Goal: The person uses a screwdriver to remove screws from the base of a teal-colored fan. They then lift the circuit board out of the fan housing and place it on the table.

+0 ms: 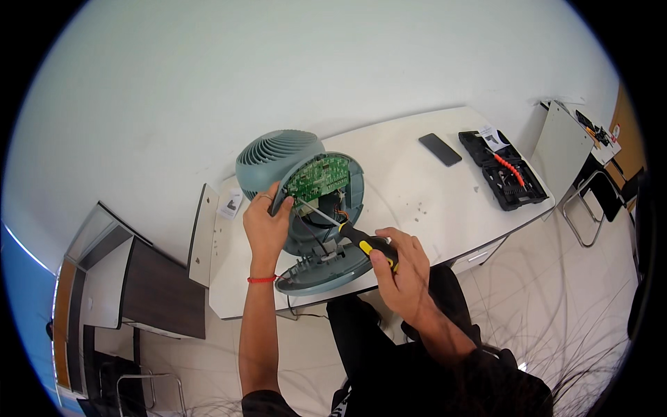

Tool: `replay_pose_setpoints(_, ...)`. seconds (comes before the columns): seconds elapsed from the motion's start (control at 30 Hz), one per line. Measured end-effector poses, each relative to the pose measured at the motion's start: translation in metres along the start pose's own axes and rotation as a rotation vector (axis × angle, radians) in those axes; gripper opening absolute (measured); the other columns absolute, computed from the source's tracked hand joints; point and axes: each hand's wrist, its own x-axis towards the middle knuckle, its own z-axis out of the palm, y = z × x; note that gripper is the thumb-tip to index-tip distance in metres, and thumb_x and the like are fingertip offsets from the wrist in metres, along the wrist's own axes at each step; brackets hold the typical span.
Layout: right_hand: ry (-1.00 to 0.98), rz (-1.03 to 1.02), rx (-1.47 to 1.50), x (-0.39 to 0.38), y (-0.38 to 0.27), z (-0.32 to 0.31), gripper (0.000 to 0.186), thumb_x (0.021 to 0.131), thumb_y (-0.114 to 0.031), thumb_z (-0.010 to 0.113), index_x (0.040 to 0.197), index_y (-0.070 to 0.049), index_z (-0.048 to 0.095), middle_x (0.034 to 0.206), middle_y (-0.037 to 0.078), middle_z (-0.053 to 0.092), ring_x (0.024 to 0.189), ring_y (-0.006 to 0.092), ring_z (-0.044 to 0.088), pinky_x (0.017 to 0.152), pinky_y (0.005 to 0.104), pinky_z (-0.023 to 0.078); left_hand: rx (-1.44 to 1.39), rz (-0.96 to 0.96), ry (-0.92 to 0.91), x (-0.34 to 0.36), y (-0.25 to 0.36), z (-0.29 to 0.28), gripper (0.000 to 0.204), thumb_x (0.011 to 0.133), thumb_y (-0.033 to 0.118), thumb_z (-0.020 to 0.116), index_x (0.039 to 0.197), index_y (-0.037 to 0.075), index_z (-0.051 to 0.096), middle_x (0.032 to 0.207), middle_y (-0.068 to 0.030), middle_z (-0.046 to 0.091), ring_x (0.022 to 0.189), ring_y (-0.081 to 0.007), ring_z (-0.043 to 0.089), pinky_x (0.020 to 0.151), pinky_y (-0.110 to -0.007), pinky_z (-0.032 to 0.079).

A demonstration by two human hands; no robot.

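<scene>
From here I see the opened fan (281,156) at the person's eleven o'clock on the worktop (445,208), its green circuit board (319,177) bare. The left hand (267,224) reaches toward twelve, fingers and thumb pinching the fan's rim. The right hand (405,272) slants in toward eleven, fingers wrapped around a screwdriver (361,241) whose shaft runs toward ten, its tip near the left thumb. A black tool case (511,196) lies open at one o'clock.
</scene>
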Motion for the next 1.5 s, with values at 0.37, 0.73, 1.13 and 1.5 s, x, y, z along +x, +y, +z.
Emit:
replay_pose_setpoints(0.37, 0.115, 0.027, 0.114, 0.005, -0.012, 0.002, 0.05, 0.09, -0.017, 0.077, 0.132, 0.0, 0.056, 0.088, 0.014, 0.063, 0.082, 0.0283, 0.054, 0.074, 0.038, 0.043, 0.005, -0.004, 0.004, -0.002, -0.002, 0.001, 0.039, 0.089, 0.017, 0.08, 0.126, 0.003, 0.073, 0.085, -0.0136, 0.066, 0.074, -0.0253, 0.062, 0.071, -0.034, 0.049)
replay_pose_setpoints(0.73, 0.099, 0.01, 0.106, 0.006, -0.005, 0.001, 0.044, 0.086, -0.005, 0.075, 0.126, -0.001, 0.059, 0.101, 0.017, 0.057, 0.078, 0.03, 0.057, 0.078, 0.0381, 0.051, 0.141, 0.171, 0.052, -0.004, 0.028, -0.007, 0.031, 0.087, 0.007, 0.078, 0.118, 0.011, 0.075, 0.14, -0.0074, 0.062, 0.096, -0.0324, 0.072, 0.083, -0.039, 0.058)
replay_pose_setpoints(1.13, 0.211, -0.103, 0.109, 0.003, 0.002, 0.007, 0.042, 0.072, 0.008, 0.07, 0.113, -0.005, 0.068, 0.107, 0.015, 0.047, 0.09, 0.0273, 0.055, 0.078, 0.0349, 0.048, 0.207, 0.402, -0.037, 0.006, 0.019, -0.013, 0.018, 0.083, 0.003, 0.08, 0.101, 0.007, 0.08, 0.135, -0.005, 0.067, 0.1, -0.0305, 0.072, 0.082, -0.038, 0.06)
replay_pose_setpoints(1.5, 0.323, -0.05, 0.091, -0.003, 0.013, -0.017, 0.043, 0.066, 0.008, 0.067, 0.108, -0.005, 0.068, 0.106, 0.015, 0.049, 0.089, 0.0275, 0.055, 0.077, 0.0351, 0.047, 0.27, 0.521, -0.3, 0.036, 0.027, -0.031, 0.014, 0.08, 0.004, 0.081, 0.093, 0.007, 0.08, 0.131, -0.0016, 0.067, 0.096, -0.0226, 0.066, 0.077, -0.037, 0.057)
